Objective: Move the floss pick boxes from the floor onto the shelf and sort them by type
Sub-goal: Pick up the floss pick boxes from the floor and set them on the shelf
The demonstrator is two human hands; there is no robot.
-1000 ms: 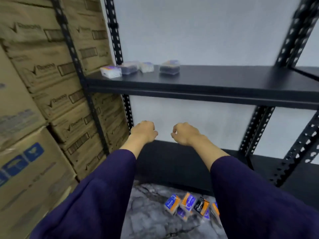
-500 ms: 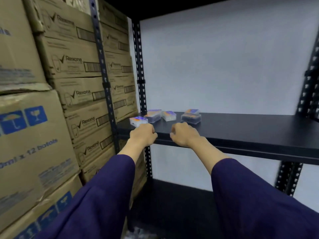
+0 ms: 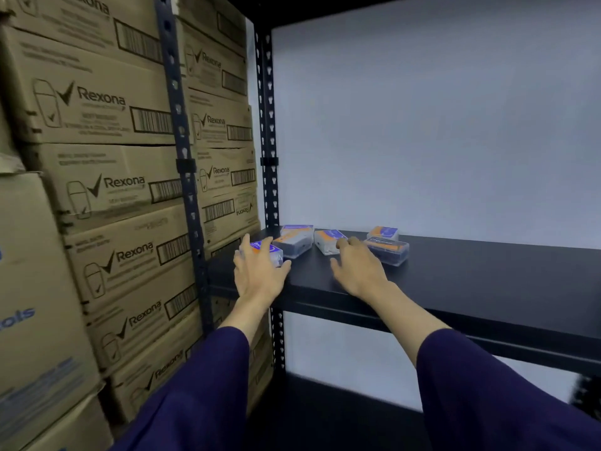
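Several small floss pick boxes lie at the left end of the black shelf (image 3: 471, 275). My left hand (image 3: 260, 275) lies with spread fingers over the nearest white box (image 3: 274, 255), thumb at its near right corner. Just behind that box lies a darker box (image 3: 294, 245), with another box (image 3: 296, 228) behind it. My right hand (image 3: 357, 270) reaches forward with straight fingers, and its fingertips touch a white, orange-labelled box (image 3: 327, 239). Right of that hand lies a dark box (image 3: 390, 253) with a small white one (image 3: 384, 232) behind it.
Stacked brown Rexona cartons (image 3: 107, 190) fill the rack to the left, behind a slotted black upright (image 3: 183, 177). A second upright (image 3: 268, 125) stands at the shelf's left rear corner. A white wall backs the shelf. A lower black shelf (image 3: 325, 418) lies below.
My view has risen from the floor to the shelf. Both hands were loose fists; they have opened and reached onto the shelf, the left over a box, the right touching another.
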